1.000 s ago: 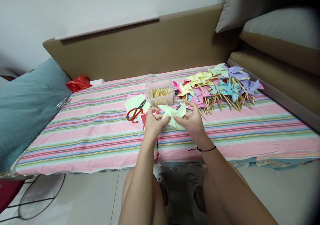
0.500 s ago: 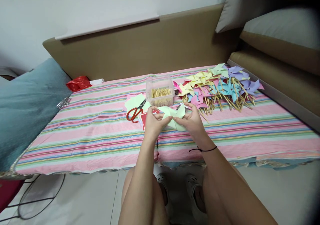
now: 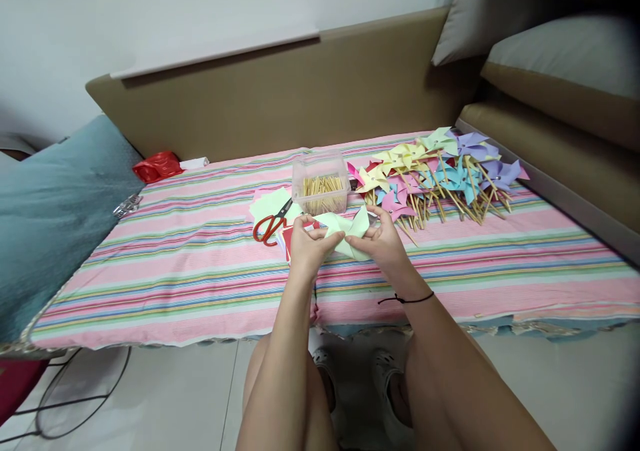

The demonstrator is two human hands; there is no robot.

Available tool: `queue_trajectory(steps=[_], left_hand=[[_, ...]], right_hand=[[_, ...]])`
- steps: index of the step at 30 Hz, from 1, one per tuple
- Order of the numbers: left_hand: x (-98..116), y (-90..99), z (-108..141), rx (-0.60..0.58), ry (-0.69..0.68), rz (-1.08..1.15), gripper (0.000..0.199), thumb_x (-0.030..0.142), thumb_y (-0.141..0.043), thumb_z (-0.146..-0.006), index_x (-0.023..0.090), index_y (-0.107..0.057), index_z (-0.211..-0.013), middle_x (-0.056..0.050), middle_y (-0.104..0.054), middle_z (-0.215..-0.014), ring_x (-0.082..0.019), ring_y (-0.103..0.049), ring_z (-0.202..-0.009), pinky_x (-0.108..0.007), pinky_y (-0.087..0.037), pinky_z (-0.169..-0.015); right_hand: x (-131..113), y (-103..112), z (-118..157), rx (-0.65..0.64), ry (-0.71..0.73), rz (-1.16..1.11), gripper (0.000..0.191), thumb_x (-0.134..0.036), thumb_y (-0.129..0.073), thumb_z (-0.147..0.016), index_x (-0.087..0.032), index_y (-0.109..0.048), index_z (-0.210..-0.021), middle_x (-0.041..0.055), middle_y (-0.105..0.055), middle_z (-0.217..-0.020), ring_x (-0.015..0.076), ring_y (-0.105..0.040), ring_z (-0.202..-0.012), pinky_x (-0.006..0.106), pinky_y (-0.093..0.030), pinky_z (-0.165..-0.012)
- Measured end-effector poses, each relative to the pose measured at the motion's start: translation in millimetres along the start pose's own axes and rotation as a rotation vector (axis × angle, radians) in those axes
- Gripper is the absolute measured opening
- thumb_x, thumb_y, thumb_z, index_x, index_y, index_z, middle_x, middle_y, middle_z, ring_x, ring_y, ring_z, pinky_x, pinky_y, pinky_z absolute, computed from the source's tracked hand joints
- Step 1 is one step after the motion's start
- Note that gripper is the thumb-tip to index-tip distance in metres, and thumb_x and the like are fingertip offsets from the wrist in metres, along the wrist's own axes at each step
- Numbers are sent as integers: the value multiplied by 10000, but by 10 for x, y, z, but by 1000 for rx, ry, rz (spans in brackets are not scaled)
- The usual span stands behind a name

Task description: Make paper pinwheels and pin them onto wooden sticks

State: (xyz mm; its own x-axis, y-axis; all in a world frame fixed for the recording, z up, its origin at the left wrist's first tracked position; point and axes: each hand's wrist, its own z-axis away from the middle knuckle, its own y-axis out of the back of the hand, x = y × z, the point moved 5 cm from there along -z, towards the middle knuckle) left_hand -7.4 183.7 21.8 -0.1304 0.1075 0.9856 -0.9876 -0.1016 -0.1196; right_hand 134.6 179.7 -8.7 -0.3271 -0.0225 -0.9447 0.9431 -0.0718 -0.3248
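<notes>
Between both hands is a pale green paper pinwheel (image 3: pixel 354 227), its corners folded in toward the centre. My left hand (image 3: pixel 310 247) grips its left side, thumb pressed near the middle. My right hand (image 3: pixel 384 241) grips the right side, with its thumb close to the other thumb. Whether a pin sits at the centre is hidden by the thumbs. Just left of my left hand lie red-handled scissors (image 3: pixel 273 226), on a stack of pale green paper sheets (image 3: pixel 265 204). Red paper (image 3: pixel 294 237) pokes out beside my left hand.
A clear plastic box (image 3: pixel 320 164) of short wooden sticks stands behind my hands. To the right lies a pile of finished pinwheels (image 3: pixel 460 177) on sticks. A red plastic bag (image 3: pixel 157 167) and some metal pieces (image 3: pixel 127 206) are at the far left of the striped cloth (image 3: pixel 175 271).
Both hands keep their hold on the pinwheel and have barely moved. The paper's right-hand fold has tilted slightly.
</notes>
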Motion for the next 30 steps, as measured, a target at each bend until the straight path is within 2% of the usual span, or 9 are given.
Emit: queue_trajectory(steps=[7, 13, 18, 20, 22, 24, 26, 28, 30], left_hand=[[-15, 5, -1, -17, 22, -24, 619, 244, -818, -504, 220, -372, -933, 9, -659, -600, -174, -618, -480, -241, -465, -456], [-44, 17, -23, -51, 26, -30, 650, 229, -801, -513, 213, -365, -995, -13, -682, -644, -196, -650, -535, -284, -512, -503], [-57, 36, -50, 4, 13, -51, 646, 199, -800, -492, 213, -374, -978, -4, -670, -612, -187, -634, -510, -272, -497, -499], [-45, 94, -65, 82, 2, -8, 650, 184, -802, -490, 207, -382, -986, 5, -662, -611, -177, -631, -509, -269, -498, -516], [-23, 190, -85, 175, -6, 68, 662, 166, -806, -487, 195, -394, -1005, 8, -657, -629, -165, -633, -518, -271, -506, -546], [3, 298, -114, 246, -5, 156, 667, 144, -810, -480, 182, -406, -1010, -7, -663, -669, -158, -642, -547, -277, -518, -583], [32, 392, -144, 286, -2, 219, 659, 127, -813, -475, 175, -416, -998, -26, -668, -709, -152, -647, -572, -276, -524, -598], [63, 463, -165, 310, -6, 249, 646, 116, -813, -475, 175, -418, -983, -28, -663, -721, -140, -640, -572, -263, -520, -586], [90, 502, -172, 326, -13, 258, 635, 111, -812, -476, 180, -415, -967, -15, -651, -705, -131, -631, -559, -246, -511, -566]], right_hand=[[-13, 17, 4, -5, -16, -24, 831, -259, -807, -552, -252, -324, -1228, 21, -737, -812, 273, -721, -837, 420, -588, -721], [6, 41, -2, -11, -48, 11, 857, -279, -818, -539, -247, -331, -1244, 22, -731, -797, 283, -717, -816, 430, -581, -704], [-38, 3, 4, -1, -56, -8, 843, -277, -842, -500, -243, -369, -1197, 0, -718, -752, 227, -707, -726, 356, -570, -654], [-86, 45, -26, 23, -22, 15, 778, -295, -844, -508, -232, -420, -1157, -19, -698, -715, 190, -689, -688, 325, -558, -660], [-139, 170, -96, 90, 54, 91, 602, -353, -812, -567, -210, -503, -1063, -7, -690, -735, 165, -674, -701, 308, -547, -687], [-179, 359, -193, 202, 149, 254, 383, -430, -733, -653, -188, -562, -896, 28, -683, -767, 159, -658, -712, 297, -539, -674], [-181, 534, -298, 289, 218, 437, 299, -455, -668, -697, -186, -558, -766, 43, -668, -751, 162, -641, -692, 287, -527, -623], [-117, 633, -396, 285, 217, 535, 260, -430, -641, -720, -182, -570, -748, 51, -673, -738, 172, -638, -674, 288, -519, -595], [-14, 644, -460, 230, 178, 638, 194, -361, -587, -769, -168, -605, -766, 55, -688, -717, 171, -642, -627, 291, -517, -590]])
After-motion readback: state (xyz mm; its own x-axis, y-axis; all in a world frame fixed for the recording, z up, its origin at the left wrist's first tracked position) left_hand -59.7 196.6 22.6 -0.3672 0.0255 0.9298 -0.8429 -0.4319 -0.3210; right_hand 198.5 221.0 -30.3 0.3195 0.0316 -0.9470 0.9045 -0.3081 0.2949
